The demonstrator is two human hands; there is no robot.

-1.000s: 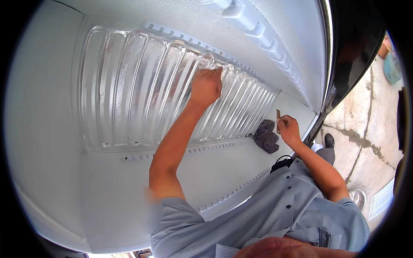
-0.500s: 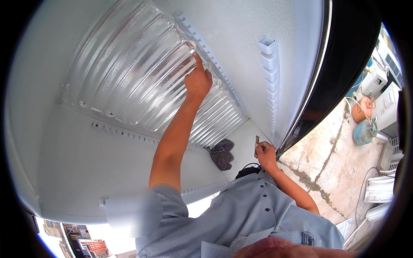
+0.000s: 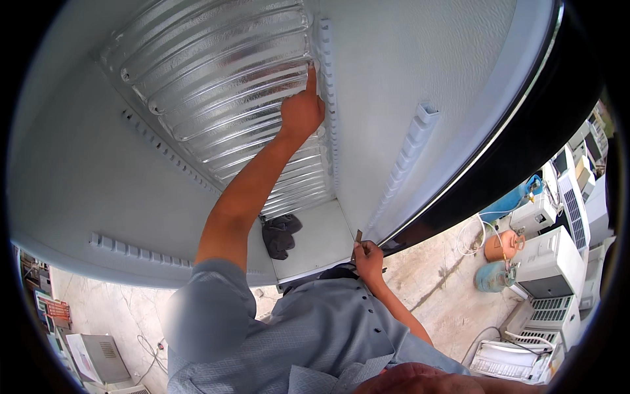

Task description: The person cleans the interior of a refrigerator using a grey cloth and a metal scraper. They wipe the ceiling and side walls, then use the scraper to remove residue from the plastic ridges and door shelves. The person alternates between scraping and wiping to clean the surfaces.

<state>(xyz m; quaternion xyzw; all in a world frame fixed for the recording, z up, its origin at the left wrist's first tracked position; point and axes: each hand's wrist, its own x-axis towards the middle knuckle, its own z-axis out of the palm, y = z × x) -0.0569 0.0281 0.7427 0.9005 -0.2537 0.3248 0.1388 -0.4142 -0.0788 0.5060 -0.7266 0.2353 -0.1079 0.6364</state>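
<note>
My left hand (image 3: pixel 302 111) is raised inside a white refrigerator cabinet, index finger stretched out and the other fingers curled in. That fingertip is at the right edge of a silvery foil-covered evaporator panel (image 3: pixel 216 79) with raised, looping tubes; firm contact is hard to judge. Lower down, by the cabinet's front right edge, my right hand (image 3: pixel 369 261) pinches a small flat brownish strip (image 3: pixel 358 237), whose exact kind I cannot make out. A dark grey crumpled cloth (image 3: pixel 281 235) lies on the cabinet floor below the panel.
Notched shelf rails (image 3: pixel 407 148) line both inner walls. A black outer side (image 3: pixel 499 157) bounds the cabinet at right. Outside on the concrete stand an orange gas cylinder (image 3: pixel 504 245), a teal one (image 3: pixel 492 277), a hose and several white appliance units (image 3: pixel 552 262). Another boxy unit (image 3: pixel 98 358) sits lower left.
My view has turned, so the cabinet appears more upright and more floor shows. The left fingertip has shifted slightly along the panel's right edge. My right hand still pinches the strip.
</note>
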